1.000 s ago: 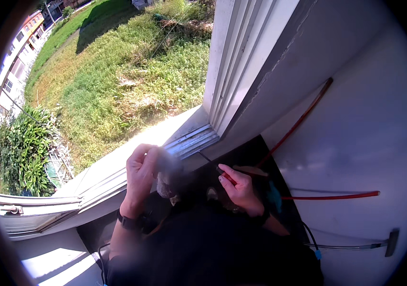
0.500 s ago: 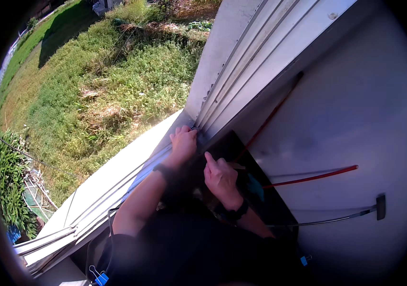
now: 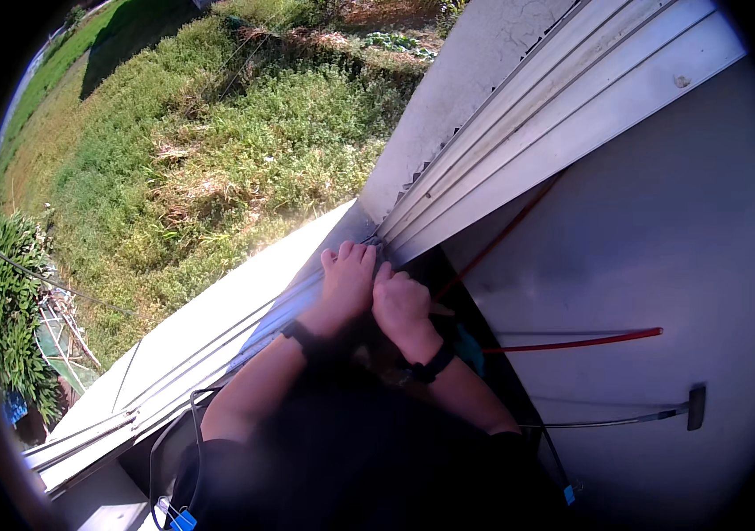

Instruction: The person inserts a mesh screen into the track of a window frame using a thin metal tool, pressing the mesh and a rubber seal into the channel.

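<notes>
Left hand (image 3: 346, 281) is pressing into the lower corner of the white metal window frame with long parallel grooves (image 3: 519, 146), back of hand facing up, fingers bending forward over the end of the pale grooved sill track (image 3: 284, 311). Fingertips are partly hiding there; cannot tell if they are gripping anything. Right hand (image 3: 401, 305) is working just beside it, fingers curling into a loose fist, index finger and thumb side pointing at the same corner; palm is facing away, so cannot tell what it is holding, if anything. Frame corner is sitting directly ahead of both hands, sill track running from it toward lower left. Dark bands are circling both wrists: left wristband (image 3: 303, 338), right wristband (image 3: 431, 364). On the right, a straight red rod (image 3: 581, 342) is extending over the pale grey surface (image 3: 643, 239), a darker reddish rod (image 3: 510, 228) slanting above it. Below, a thin metal-shafted tool with a dark block-shaped head (image 3: 697, 407) is pointing right. A teal cloth-like item (image 3: 468, 348) is showing near the right forearm. Outside, sunlit green grass (image 3: 218, 168) is filling the view.
</notes>
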### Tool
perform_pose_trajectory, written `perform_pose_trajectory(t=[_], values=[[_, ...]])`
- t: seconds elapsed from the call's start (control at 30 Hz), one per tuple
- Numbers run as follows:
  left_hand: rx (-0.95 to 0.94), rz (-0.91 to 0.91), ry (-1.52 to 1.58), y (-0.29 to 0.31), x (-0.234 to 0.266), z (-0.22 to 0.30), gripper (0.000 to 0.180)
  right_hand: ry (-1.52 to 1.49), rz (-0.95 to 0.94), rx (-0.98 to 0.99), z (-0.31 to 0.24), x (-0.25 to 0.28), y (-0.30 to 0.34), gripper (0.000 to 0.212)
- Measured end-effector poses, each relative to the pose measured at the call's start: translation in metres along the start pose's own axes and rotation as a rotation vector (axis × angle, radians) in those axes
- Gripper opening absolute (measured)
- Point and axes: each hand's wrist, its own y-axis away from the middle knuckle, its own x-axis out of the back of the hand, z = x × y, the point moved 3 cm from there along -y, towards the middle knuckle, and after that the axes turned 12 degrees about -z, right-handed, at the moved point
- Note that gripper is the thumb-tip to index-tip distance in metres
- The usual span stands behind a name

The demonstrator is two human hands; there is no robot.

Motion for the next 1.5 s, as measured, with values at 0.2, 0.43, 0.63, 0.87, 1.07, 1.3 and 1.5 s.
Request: perform_pose_trajectory(t=[0.2,0.43,0.63,0.87,1.07,1.3,1.5], values=[[0.018,-0.079,0.027,0.014,0.002,0.004,0.023,-0.027,-0.132,0.022,-0.005,-0.010,-0.014,0.009],[-0.013,-0.144,0.074,0.011,-0.007,0.002,0.018,-0.151,-0.107,0.094,0.011,-0.003,-0.012,0.009],[-0.007,-0.099,0.174,0.022,0.006,-0.005,0.015,-0.210,-0.058,0.103,0.016,-0.005,-0.003,0.010],[0.123,-0.031,0.258,0.011,0.013,0.001,0.010,-0.248,-0.133,0.012,-0.001,-0.006,-0.013,0.009],[0.089,-0.082,0.291,0.034,0.028,-0.011,0.009,-0.266,-0.173,0.085,0.001,0.008,-0.005,0.010],[0.133,-0.049,0.294,0.035,0.015,-0.013,0.011,-0.268,-0.119,0.029,0.005,0.009,0.003,0.012],[0.128,0.010,0.337,0.006,0.003,-0.003,0.009,-0.015,-0.101,0.034,-0.001,0.005,-0.014,0.007]])
